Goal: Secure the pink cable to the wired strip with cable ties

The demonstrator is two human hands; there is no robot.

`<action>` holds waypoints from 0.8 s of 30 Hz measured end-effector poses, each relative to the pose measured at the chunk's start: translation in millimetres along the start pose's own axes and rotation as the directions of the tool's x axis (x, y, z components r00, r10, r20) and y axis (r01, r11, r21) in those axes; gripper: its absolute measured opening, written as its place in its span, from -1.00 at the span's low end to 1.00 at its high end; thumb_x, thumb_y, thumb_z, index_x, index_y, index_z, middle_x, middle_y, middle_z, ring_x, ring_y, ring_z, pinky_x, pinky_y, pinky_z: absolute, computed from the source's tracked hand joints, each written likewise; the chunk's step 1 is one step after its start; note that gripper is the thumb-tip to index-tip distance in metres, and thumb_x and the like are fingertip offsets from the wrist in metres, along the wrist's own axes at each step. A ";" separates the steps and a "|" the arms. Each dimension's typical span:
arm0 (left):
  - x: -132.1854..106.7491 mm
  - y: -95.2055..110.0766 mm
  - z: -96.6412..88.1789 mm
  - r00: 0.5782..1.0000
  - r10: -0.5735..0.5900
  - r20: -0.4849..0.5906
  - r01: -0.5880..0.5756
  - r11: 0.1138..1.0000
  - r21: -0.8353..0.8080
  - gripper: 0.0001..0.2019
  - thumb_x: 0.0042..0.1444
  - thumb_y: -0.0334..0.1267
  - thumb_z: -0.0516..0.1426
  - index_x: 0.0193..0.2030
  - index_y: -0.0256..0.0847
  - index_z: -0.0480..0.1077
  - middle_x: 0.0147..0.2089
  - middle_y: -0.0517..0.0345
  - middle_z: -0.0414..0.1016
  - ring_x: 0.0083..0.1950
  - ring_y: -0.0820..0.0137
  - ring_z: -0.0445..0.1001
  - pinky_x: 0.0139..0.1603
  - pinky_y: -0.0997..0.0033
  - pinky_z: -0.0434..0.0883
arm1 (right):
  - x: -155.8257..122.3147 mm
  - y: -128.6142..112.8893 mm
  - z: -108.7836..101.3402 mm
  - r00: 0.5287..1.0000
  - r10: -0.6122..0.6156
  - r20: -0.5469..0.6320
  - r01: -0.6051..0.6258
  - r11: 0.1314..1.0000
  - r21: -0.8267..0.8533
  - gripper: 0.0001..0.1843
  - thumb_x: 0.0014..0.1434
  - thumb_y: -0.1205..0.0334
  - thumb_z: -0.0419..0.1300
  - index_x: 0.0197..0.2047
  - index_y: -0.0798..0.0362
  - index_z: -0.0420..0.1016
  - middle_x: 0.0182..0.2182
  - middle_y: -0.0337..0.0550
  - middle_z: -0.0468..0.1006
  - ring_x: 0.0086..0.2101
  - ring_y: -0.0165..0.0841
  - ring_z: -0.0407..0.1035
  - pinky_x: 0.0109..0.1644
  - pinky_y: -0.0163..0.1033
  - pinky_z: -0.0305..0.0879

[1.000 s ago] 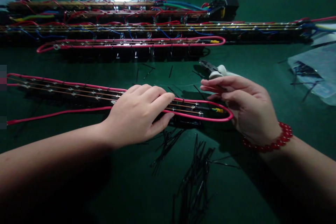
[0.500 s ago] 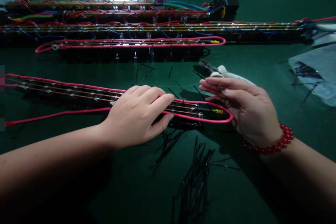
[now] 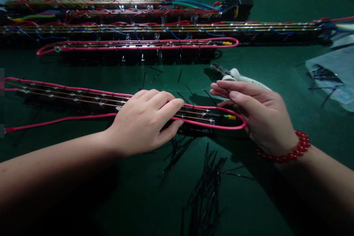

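My left hand point(image 3: 143, 120) lies over a long black strip point(image 3: 69, 97) with copper bars, looped by a pink wire point(image 3: 238, 125). Its fingers curl over the top and the thumb presses the near side. My right hand point(image 3: 257, 112), with a red bead bracelet on the wrist, hovers at the strip's right end. The fingers are held straight and together, with the thumb tucked under them like a pinch. What they hold, if anything, I cannot make out. White-handled cutters point(image 3: 235, 75) show just behind the fingertips.
A pile of black cable ties point(image 3: 204, 180) lies on the green mat near me, and loose ties are scattered around. Several more wired strips point(image 3: 138, 44) lie in rows farther back. A clear plastic bag point(image 3: 332, 73) with ties sits at the right edge.
My right hand has shifted slightly down and toward me, uncovering more of the cutters' white handle. My left hand and the strip have stayed put.
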State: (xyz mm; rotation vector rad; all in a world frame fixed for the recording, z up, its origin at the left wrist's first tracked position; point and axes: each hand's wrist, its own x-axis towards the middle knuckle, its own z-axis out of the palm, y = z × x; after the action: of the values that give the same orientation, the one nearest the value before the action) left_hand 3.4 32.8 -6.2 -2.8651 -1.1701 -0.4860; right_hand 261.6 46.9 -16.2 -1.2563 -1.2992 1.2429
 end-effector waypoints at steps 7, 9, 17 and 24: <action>0.0 0.1 -0.6 1.000 -0.007 0.019 0.007 1.000 -0.004 -0.71 0.38 -0.16 0.00 0.10 -0.24 0.38 0.02 -0.03 0.55 -0.05 0.16 0.52 -0.09 0.14 0.42 | 0.9 -0.2 -1.6 0.999 0.007 0.032 -0.008 0.999 0.051 -0.65 0.20 0.40 0.19 -0.07 -0.16 0.69 -0.03 -0.26 0.68 0.01 -0.34 0.57 -0.11 -0.36 0.59; 0.3 0.1 -0.8 1.000 -0.008 0.020 0.008 1.000 -0.006 -0.70 0.38 -0.16 0.00 0.10 -0.24 0.38 0.02 -0.03 0.55 -0.05 0.17 0.52 -0.09 0.14 0.42 | 0.8 -0.3 -1.6 1.000 0.009 0.024 -0.009 0.999 0.034 -0.67 0.23 0.36 0.20 -0.05 -0.17 0.68 -0.02 -0.25 0.68 0.03 -0.30 0.56 -0.09 -0.30 0.61; 0.6 0.1 -1.1 1.000 -0.002 0.018 0.002 1.000 -0.004 -0.71 0.37 -0.17 0.00 0.09 -0.25 0.39 0.01 -0.04 0.55 -0.05 0.15 0.52 -0.10 0.13 0.43 | -0.3 1.9 -2.0 0.999 -0.007 0.035 0.008 1.000 -0.007 -0.70 0.28 0.32 0.22 0.02 -0.16 0.64 0.02 -0.24 0.66 0.08 -0.25 0.53 -0.02 -0.22 0.61; 0.8 0.1 -0.8 1.000 0.003 0.002 -0.003 1.000 -0.003 -0.72 0.37 -0.17 0.02 0.07 -0.25 0.39 0.00 -0.03 0.56 -0.06 0.14 0.54 -0.12 0.14 0.44 | 0.9 1.8 0.0 0.997 -0.071 0.007 0.071 0.996 -0.048 -0.82 0.30 0.28 0.25 -0.09 -0.13 0.66 -0.09 -0.25 0.68 -0.04 -0.35 0.58 -0.13 -0.35 0.58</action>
State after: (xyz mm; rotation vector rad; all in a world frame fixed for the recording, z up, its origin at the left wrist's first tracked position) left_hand 3.9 33.2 -5.2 -2.8701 -1.1667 -0.4850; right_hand 261.6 47.7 -18.0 -1.2309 -1.3727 1.1717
